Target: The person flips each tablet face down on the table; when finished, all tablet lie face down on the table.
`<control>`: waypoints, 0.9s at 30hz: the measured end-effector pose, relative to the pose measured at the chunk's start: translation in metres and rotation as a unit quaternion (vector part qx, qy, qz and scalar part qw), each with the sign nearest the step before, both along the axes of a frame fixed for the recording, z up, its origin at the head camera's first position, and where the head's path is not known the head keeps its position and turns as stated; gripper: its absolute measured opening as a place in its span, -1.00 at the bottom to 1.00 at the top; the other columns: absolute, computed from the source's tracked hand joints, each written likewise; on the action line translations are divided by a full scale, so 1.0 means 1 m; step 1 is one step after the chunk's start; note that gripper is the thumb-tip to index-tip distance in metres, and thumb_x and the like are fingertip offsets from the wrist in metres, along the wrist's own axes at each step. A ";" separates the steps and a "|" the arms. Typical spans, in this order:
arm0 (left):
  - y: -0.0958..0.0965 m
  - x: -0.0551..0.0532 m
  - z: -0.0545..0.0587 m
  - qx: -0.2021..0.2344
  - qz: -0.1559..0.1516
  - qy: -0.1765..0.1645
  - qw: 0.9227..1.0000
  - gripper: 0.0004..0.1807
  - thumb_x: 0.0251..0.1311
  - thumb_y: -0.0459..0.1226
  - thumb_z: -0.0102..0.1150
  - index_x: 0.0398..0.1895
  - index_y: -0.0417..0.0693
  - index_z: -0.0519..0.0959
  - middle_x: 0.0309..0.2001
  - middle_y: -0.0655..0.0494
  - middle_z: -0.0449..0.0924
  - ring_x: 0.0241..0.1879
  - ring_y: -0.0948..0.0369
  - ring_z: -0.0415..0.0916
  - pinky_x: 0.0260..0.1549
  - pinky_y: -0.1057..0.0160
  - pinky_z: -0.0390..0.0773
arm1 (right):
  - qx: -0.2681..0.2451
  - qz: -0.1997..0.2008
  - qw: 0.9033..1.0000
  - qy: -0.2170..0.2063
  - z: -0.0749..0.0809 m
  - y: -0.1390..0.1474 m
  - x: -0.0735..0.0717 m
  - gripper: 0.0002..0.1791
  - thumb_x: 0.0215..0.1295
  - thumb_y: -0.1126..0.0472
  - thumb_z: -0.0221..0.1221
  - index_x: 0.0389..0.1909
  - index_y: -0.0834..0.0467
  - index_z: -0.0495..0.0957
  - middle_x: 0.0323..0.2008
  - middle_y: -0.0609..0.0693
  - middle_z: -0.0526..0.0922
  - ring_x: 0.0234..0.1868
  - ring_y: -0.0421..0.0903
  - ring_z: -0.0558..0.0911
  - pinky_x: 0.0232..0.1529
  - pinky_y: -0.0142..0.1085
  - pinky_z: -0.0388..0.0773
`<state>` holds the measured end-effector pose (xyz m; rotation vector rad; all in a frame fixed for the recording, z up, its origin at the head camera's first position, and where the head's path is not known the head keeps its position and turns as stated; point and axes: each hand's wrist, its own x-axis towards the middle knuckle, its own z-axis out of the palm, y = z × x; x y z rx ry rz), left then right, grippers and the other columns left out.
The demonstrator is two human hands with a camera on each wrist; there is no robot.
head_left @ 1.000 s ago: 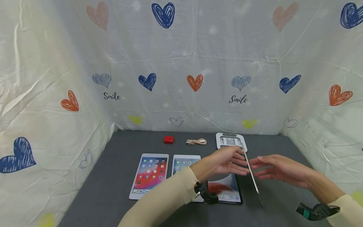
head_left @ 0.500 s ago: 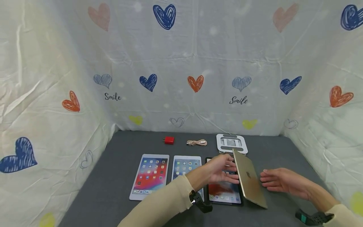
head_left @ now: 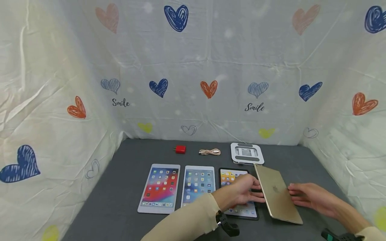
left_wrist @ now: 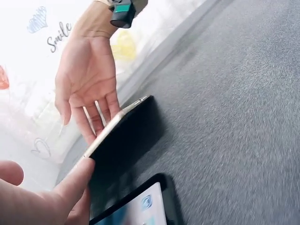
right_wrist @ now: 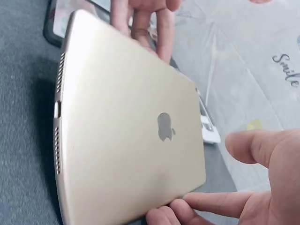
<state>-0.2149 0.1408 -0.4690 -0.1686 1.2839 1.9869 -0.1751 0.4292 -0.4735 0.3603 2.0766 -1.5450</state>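
Observation:
A gold tablet with an apple logo on its back stands tilted between the two hands, its dark screen side turned toward the left. My left hand reaches over a black-framed tablet, fingers extended to the gold tablet's left edge. In the left wrist view, one fingertip meets that edge while the thumb stays apart. At the opposite edge, my right hand touches with its fingertips. Its thumb stands off from the back, as the right wrist view shows.
Two white-framed tablets lie screen up to the left. Behind them are a red plug adapter and a bundled cable. A white folding stand lies at the back, close to the gold tablet's top.
The gold tablet has turned from edge-on to showing its back, leaning over and shifting right. My right hand has come to its right edge; my left hand has moved lower.

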 end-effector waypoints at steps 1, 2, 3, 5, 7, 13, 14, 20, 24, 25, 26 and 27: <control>0.004 0.002 -0.002 -0.004 0.001 0.001 1.000 -0.77 0.33 -0.51 0.01 -0.02 -0.38 0.57 -0.01 -0.22 0.53 0.11 -0.31 0.62 0.33 -0.41 0.61 | 0.010 -0.001 1.000 -0.002 -0.001 0.002 0.001 -0.33 0.76 0.07 0.02 0.48 0.61 0.27 0.28 0.26 0.60 0.15 -0.12 0.70 0.27 -0.02 0.75; 0.007 0.003 -0.003 -0.007 0.002 0.000 1.000 -0.77 0.29 -0.53 0.00 -0.04 -0.38 0.56 -0.01 -0.23 0.52 0.11 -0.33 0.61 0.34 -0.42 0.60 | 0.023 -0.001 1.000 -0.004 -0.002 0.003 0.001 -0.32 0.76 0.07 0.02 0.48 0.62 0.27 0.29 0.30 0.58 0.15 -0.10 0.70 0.27 -0.01 0.74; 0.010 0.004 -0.004 -0.011 0.003 0.000 1.000 -0.75 0.25 -0.54 -0.01 -0.05 -0.37 0.55 -0.01 -0.22 0.51 0.11 -0.33 0.59 0.34 -0.43 0.59 | 0.034 0.000 0.999 -0.007 -0.002 0.004 0.001 -0.31 0.76 0.06 0.02 0.48 0.62 0.26 0.30 0.33 0.56 0.14 -0.10 0.69 0.26 0.00 0.74; 0.016 0.007 -0.006 -0.020 0.012 0.003 1.000 -0.72 0.16 -0.55 -0.01 -0.05 -0.34 0.51 -0.03 -0.24 0.47 0.12 -0.42 0.58 0.33 -0.45 0.58 | 0.051 -0.001 0.999 -0.013 -0.003 0.005 0.002 -0.28 0.76 0.03 0.02 0.48 0.63 0.25 0.29 0.35 0.54 0.13 -0.09 0.68 0.24 -0.01 0.74; 0.021 0.010 -0.007 -0.030 0.021 0.003 0.999 -0.68 0.11 -0.55 0.00 -0.02 -0.33 0.48 -0.03 -0.28 0.45 0.13 -0.51 0.56 0.32 -0.49 0.57 | 0.063 0.001 0.998 -0.015 -0.003 0.007 0.003 -0.26 0.76 0.01 0.02 0.48 0.64 0.23 0.29 0.37 0.53 0.11 -0.08 0.68 0.21 -0.02 0.74; 0.028 0.013 -0.008 -0.049 0.038 0.006 0.998 -0.60 0.04 -0.55 0.00 0.03 -0.39 0.45 -0.01 -0.41 0.45 0.16 -0.65 0.50 0.36 -0.55 0.48 | 0.071 0.001 0.997 -0.008 -0.004 0.009 0.006 -0.23 0.76 0.00 0.01 0.49 0.66 0.19 0.30 0.35 0.51 0.09 -0.07 0.66 0.14 -0.09 0.76; 0.028 0.014 -0.008 -0.052 0.039 0.009 0.998 -0.60 0.04 -0.55 0.01 0.03 -0.40 0.46 0.00 -0.42 0.46 0.16 -0.65 0.50 0.38 -0.54 0.47 | 0.071 0.000 0.997 -0.007 -0.004 0.010 0.006 -0.23 0.76 0.00 0.01 0.50 0.66 0.18 0.29 0.34 0.51 0.08 -0.06 0.65 0.13 -0.10 0.76; 0.027 0.015 -0.004 -0.088 0.041 0.034 0.995 -0.54 0.05 -0.55 0.06 0.11 -0.41 0.46 -0.02 -0.47 0.56 0.11 -0.49 0.62 0.34 -0.42 0.59 | 0.078 -0.004 0.997 -0.013 -0.003 0.009 0.006 -0.21 0.76 0.00 0.02 0.49 0.69 0.15 0.24 0.32 0.51 0.06 -0.04 0.64 0.11 -0.11 0.75; 0.024 0.015 -0.003 -0.095 0.039 0.040 0.994 -0.53 0.07 -0.54 0.10 0.12 -0.43 0.45 -0.05 -0.46 0.61 0.10 -0.42 0.68 0.28 -0.36 0.66 | 0.081 -0.009 0.996 -0.024 -0.001 0.008 0.005 -0.21 0.75 0.00 0.03 0.47 0.69 0.16 0.20 0.31 0.52 0.06 -0.02 0.64 0.11 -0.10 0.75; 0.023 0.015 -0.003 -0.093 0.032 0.041 0.994 -0.55 0.08 -0.53 0.12 0.12 -0.45 0.45 -0.03 -0.48 0.61 0.13 -0.44 0.67 0.29 -0.36 0.65 | 0.081 -0.010 0.996 -0.026 0.000 0.008 0.005 -0.20 0.74 0.00 0.04 0.47 0.69 0.16 0.20 0.32 0.52 0.06 -0.02 0.65 0.11 -0.09 0.75; 0.020 0.014 -0.004 -0.091 0.023 0.040 0.995 -0.54 0.11 -0.52 0.14 0.14 -0.48 0.45 0.01 -0.51 0.61 0.17 -0.46 0.64 0.32 -0.38 0.62 | 0.081 -0.006 0.996 -0.027 0.000 0.008 0.004 -0.19 0.74 0.00 0.04 0.48 0.69 0.14 0.21 0.35 0.52 0.07 -0.03 0.66 0.13 -0.07 0.75; 0.018 0.014 -0.004 -0.085 0.014 0.040 0.995 -0.52 0.12 -0.52 0.15 0.16 -0.51 0.46 0.06 -0.54 0.60 0.23 -0.50 0.60 0.35 -0.40 0.58 | 0.082 -0.004 0.996 -0.027 0.000 0.007 0.004 -0.19 0.74 0.00 0.04 0.48 0.70 0.13 0.23 0.38 0.51 0.07 -0.04 0.67 0.14 -0.06 0.75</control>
